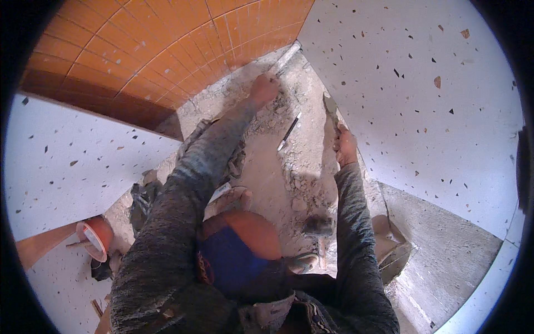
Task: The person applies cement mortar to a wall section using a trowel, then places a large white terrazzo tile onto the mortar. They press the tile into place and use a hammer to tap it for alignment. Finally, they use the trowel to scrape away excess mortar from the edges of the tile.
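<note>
My left hand (pixel 264 90) reaches far forward over the rubble. It is closed at the near end of a white pipe (pixel 287 58), which runs to the corner where the walls meet. My right hand (pixel 346 146) grips a trowel by its handle. The grey blade of the trowel (pixel 330 104) points forward, beside the foot of the right speckled panel. Between my hands, a black-and-white pen (pixel 289 132) lies on the dusty ground.
Orange tiles (pixel 167 50) cover the wall at the far left. White speckled panels (pixel 423 94) flank both sides. A hammer's dark head (pixel 319 225) lies near my right forearm. At left are a black plastic bag (pixel 143 201) and an orange bucket (pixel 100 236).
</note>
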The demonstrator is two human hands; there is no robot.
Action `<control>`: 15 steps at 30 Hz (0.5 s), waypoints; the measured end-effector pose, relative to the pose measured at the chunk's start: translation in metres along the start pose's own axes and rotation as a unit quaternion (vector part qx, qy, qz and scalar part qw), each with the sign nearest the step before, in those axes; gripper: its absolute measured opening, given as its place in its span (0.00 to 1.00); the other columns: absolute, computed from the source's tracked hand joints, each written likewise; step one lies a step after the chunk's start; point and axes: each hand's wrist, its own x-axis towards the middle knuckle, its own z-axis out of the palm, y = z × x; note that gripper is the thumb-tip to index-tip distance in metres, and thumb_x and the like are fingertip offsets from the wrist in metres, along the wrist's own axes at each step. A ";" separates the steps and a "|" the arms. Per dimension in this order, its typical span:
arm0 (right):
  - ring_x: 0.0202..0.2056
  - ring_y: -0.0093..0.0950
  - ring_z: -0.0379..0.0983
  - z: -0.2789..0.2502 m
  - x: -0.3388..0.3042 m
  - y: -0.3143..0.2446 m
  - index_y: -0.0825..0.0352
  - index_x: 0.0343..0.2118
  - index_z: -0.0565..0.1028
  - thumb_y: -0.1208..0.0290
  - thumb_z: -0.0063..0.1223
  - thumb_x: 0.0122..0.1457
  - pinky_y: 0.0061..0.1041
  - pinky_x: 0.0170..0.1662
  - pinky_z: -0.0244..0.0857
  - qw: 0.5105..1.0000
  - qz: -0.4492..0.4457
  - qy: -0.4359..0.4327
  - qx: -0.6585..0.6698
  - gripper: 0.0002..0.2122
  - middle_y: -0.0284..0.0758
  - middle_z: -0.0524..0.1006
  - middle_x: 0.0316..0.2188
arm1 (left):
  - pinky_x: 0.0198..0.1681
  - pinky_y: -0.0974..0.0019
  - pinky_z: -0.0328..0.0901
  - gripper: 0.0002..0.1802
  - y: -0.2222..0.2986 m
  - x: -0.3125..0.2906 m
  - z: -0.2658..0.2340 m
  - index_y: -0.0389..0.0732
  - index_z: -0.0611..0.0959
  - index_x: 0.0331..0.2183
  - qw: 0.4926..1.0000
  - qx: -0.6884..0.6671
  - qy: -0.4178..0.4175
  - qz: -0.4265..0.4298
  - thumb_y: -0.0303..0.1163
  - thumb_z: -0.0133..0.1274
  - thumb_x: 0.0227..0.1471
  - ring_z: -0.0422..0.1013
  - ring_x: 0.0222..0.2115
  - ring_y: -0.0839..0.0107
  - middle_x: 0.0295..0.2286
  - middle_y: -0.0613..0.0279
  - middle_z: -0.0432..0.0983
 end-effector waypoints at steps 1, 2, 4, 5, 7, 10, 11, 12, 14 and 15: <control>0.11 0.17 0.54 0.005 0.000 0.002 0.59 0.27 0.72 0.60 0.52 0.60 0.19 0.14 0.46 1.000 -0.002 -0.012 0.001 0.10 0.23 0.64 0.14 | 0.34 0.55 0.70 0.14 -0.020 0.020 0.018 0.33 0.82 0.27 1.000 0.003 -0.007 0.018 0.35 0.50 0.50 0.77 0.29 0.59 0.26 0.48 0.80; 0.11 0.17 0.54 0.015 0.000 0.001 0.59 0.27 0.73 0.60 0.52 0.60 0.19 0.14 0.46 0.999 -0.005 -0.032 0.001 0.10 0.23 0.64 0.14 | 0.33 0.54 0.70 0.13 -0.044 0.040 0.028 0.34 0.83 0.26 0.999 0.011 -0.007 0.033 0.35 0.51 0.48 0.77 0.28 0.57 0.26 0.48 0.80; 0.11 0.17 0.54 0.013 0.001 0.002 0.60 0.26 0.73 0.61 0.52 0.61 0.20 0.14 0.46 1.000 -0.001 -0.017 0.017 0.10 0.23 0.65 0.14 | 0.35 0.54 0.69 0.12 -0.037 0.055 0.058 0.35 0.83 0.26 0.991 0.092 -0.011 0.093 0.34 0.51 0.47 0.76 0.29 0.55 0.27 0.48 0.80; 0.11 0.17 0.54 -0.005 0.005 0.002 0.60 0.25 0.73 0.61 0.52 0.61 0.20 0.14 0.45 1.000 -0.001 0.013 0.027 0.10 0.23 0.65 0.14 | 0.36 0.55 0.69 0.12 -0.007 0.055 0.079 0.34 0.83 0.28 0.977 0.161 -0.013 0.142 0.33 0.51 0.47 0.76 0.30 0.54 0.29 0.48 0.80; 0.11 0.17 0.54 -0.012 0.008 0.003 0.60 0.25 0.73 0.62 0.52 0.61 0.20 0.14 0.46 1.000 0.005 0.015 0.021 0.10 0.24 0.65 0.15 | 0.38 0.57 0.70 0.12 -0.001 0.067 0.096 0.34 0.83 0.27 0.973 0.177 -0.012 0.148 0.33 0.51 0.46 0.76 0.32 0.53 0.31 0.48 0.80; 0.12 0.16 0.54 -0.001 0.010 0.004 0.62 0.26 0.73 0.62 0.52 0.61 0.19 0.14 0.46 1.000 0.008 0.002 0.001 0.10 0.23 0.64 0.15 | 0.39 0.56 0.69 0.12 -0.035 0.097 0.109 0.35 0.83 0.21 0.995 0.067 -0.022 0.066 0.35 0.53 0.44 0.75 0.33 0.50 0.30 0.47 0.79; 0.12 0.16 0.53 -0.002 0.008 0.004 0.62 0.26 0.74 0.62 0.52 0.61 0.19 0.14 0.46 1.000 0.008 0.011 -0.004 0.11 0.23 0.64 0.15 | 0.39 0.56 0.69 0.13 -0.032 0.100 0.115 0.35 0.83 0.20 0.994 0.079 -0.025 0.068 0.35 0.54 0.44 0.75 0.34 0.49 0.29 0.46 0.79; 0.12 0.16 0.53 -0.003 0.007 0.003 0.63 0.27 0.74 0.62 0.52 0.61 0.20 0.14 0.45 1.000 0.004 0.018 -0.004 0.11 0.23 0.63 0.15 | 0.40 0.56 0.69 0.13 -0.031 0.103 0.121 0.35 0.83 0.20 0.993 0.091 -0.020 0.071 0.35 0.54 0.44 0.75 0.34 0.49 0.29 0.46 0.79; 0.12 0.16 0.52 0.020 0.000 -0.002 0.64 0.29 0.75 0.61 0.52 0.61 0.20 0.14 0.44 1.000 -0.001 -0.013 -0.010 0.11 0.22 0.62 0.15 | 0.40 0.55 0.69 0.14 -0.069 0.122 0.107 0.34 0.83 0.20 0.988 0.139 0.030 0.060 0.36 0.54 0.43 0.75 0.34 0.48 0.29 0.44 0.79; 0.12 0.16 0.52 0.023 -0.003 -0.004 0.64 0.30 0.76 0.61 0.52 0.61 0.20 0.14 0.44 1.000 0.002 -0.016 -0.004 0.11 0.22 0.63 0.15 | 0.40 0.54 0.69 0.14 -0.071 0.123 0.107 0.33 0.83 0.21 0.990 0.133 0.035 0.044 0.36 0.54 0.44 0.75 0.34 0.48 0.29 0.43 0.79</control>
